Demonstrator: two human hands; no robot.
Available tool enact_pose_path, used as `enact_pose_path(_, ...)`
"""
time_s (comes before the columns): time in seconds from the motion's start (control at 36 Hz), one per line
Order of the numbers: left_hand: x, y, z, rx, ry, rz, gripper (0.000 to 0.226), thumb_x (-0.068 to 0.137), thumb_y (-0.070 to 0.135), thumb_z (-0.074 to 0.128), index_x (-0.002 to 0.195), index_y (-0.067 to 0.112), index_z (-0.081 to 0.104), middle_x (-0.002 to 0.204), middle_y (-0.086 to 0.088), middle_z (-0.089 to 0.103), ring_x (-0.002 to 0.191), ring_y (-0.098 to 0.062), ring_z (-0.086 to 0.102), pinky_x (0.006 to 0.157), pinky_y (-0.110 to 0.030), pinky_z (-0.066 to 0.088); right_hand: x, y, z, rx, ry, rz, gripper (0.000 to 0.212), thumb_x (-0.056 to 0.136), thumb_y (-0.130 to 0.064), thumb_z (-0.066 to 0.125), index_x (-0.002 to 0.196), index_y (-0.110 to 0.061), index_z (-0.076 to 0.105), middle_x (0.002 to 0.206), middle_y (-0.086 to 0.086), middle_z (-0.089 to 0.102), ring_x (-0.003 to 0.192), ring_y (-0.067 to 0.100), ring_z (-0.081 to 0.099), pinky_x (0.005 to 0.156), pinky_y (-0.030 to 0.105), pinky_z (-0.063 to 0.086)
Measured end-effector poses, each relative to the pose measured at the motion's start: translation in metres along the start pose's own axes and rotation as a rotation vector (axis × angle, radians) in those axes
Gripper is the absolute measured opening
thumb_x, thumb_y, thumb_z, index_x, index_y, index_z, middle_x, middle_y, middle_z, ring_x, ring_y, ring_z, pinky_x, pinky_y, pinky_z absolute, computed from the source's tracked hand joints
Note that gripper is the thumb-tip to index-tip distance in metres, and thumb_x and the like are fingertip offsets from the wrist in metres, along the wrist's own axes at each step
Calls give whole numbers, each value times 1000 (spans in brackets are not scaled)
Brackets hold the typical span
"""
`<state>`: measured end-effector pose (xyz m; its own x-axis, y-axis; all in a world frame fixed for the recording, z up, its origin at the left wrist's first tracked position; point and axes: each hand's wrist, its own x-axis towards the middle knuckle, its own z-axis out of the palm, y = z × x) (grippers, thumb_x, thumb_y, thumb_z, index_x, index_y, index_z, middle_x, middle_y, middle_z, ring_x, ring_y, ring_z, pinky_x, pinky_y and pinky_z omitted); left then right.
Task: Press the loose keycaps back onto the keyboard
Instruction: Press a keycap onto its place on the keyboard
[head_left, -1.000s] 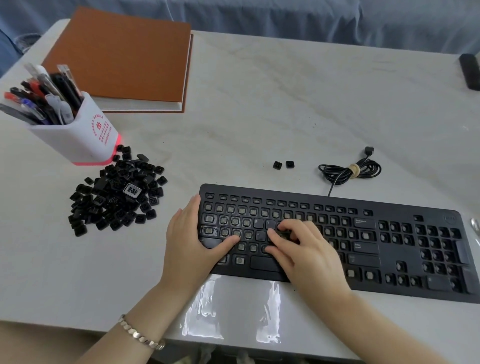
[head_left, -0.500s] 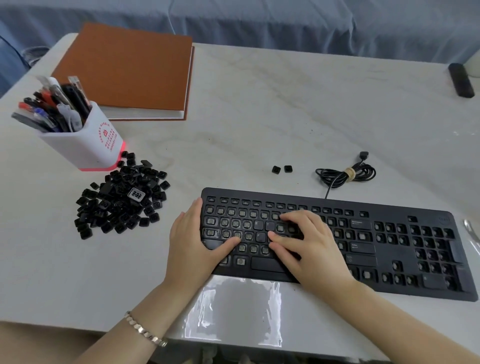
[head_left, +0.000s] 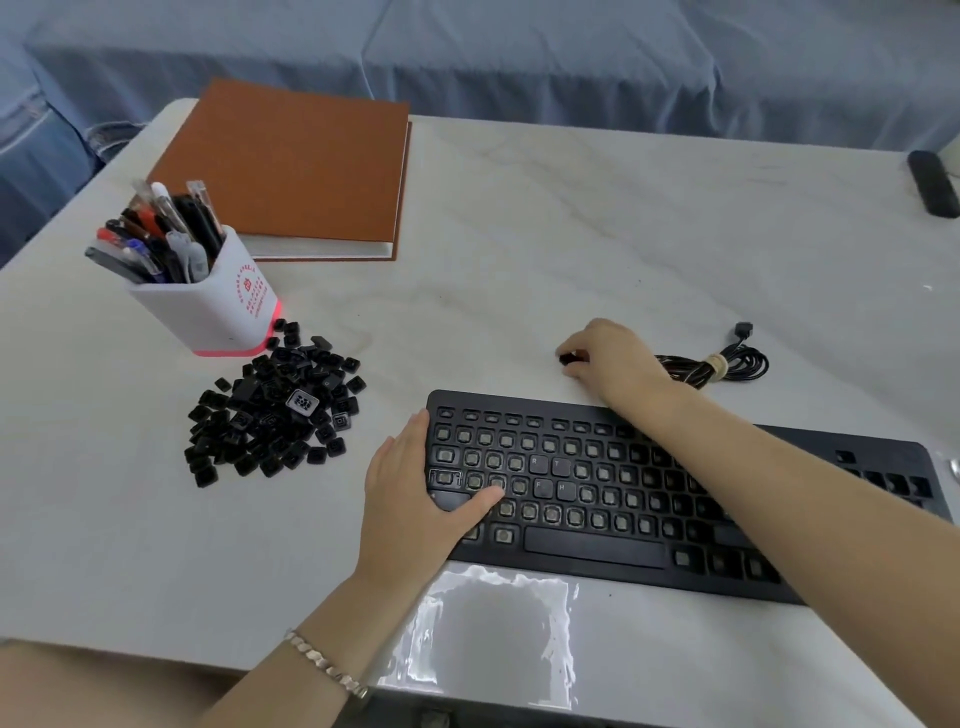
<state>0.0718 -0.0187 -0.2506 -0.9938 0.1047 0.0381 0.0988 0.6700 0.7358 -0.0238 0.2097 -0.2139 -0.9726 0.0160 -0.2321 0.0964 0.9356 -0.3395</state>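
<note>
Head view: keyboard (head_left: 613, 501) with keycaps (head_left: 546, 463) R, T, F, H

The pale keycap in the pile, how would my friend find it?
Find the white pen holder at the left of the table. A pile of black keycaps lies just in front of it. On that pile sits the pale keycap, the only one not black.

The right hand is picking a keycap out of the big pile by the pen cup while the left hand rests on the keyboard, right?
Not the pile: the head view shows the right hand pinching a keycap beyond the keyboard, beside the coiled cable. The left hand does rest on the keyboard.
</note>
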Motion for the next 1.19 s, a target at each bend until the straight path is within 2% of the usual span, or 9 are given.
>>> enact_pose_path(0.17,1,2,0,-2,2,-3,90,67,50,74,143,24,33,125,4,52,123,-17,39,112,-41,27,-13,8,8,59,121,-4,27,89,-11,54,113,-9,66,108,14,62,102,27,57,84,22,37)
enact_pose_path(0.31,0,1,2,54,4,78,96,69,62,64,145,17,27,151,-7,24,138,-20,19,113,-32,15,-36,16,-6,1142,324,384,20,86,2,55,104,3,65,79,6,64,60,4,61,65,11,52)
enact_pose_path(0.39,7,5,1,236,16,374,83,74,64,57,136,12,37,145,-14,30,137,-29,22,112,-42,18,-56,19,-21,1697,215,508,10,91,2,51,94,8,59,92,13,57,77,13,59,63,15,55)
enact_pose_path(0.47,15,17,2,324,-221,592,91,66,73,51,136,15,39,143,-12,43,136,-25,26,108,-42,19,-84,25,-25,1915,116,559,12,93,1,45,89,4,56,90,12,55,76,13,56,56,16,54)
enact_pose_path(0.56,18,41,6,542,-429,669,116,59,82,51,151,26,8,157,-7,9,145,-26,4,116,-35,-2,-108,31,-22,1844,42,583,17,94,-3,44,93,3,60,84,8,54,68,10,56,56,15,54)
enact_pose_path(0.61,20,49,13,641,-566,650,124,61,82,56,137,37,-31,149,1,-29,141,-25,-27,115,-39,-18,-122,34,-22,1731,19,560,17,93,-6,47,95,1,63,76,6,54,61,9,53,51,14,51)
enact_pose_path(0.67,26,57,20,738,-625,643,130,59,83,58,121,38,-46,144,-2,-40,135,-29,-38,113,-45,-21,-133,38,-22,1646,37,524,18,94,-6,47,99,-2,63,72,5,55,60,10,50,50,14,49)
enact_pose_path(0.97,35,67,24,749,-651,715,137,58,80,60,123,31,-50,153,-22,-17,140,-34,-24,110,-45,-24,-160,36,-20,1540,116,411,22,81,-3,58,102,-7,65,72,6,60,61,8,56,58,14,51)
enact_pose_path(1.19,37,70,22,704,-663,731,134,54,78,65,141,33,-26,152,-23,-2,141,-34,-13,112,-43,-20,-163,22,-16,1252,325,283,20,81,-3,66,94,-18,68,61,-14,55,59,2,55,64,12,49)
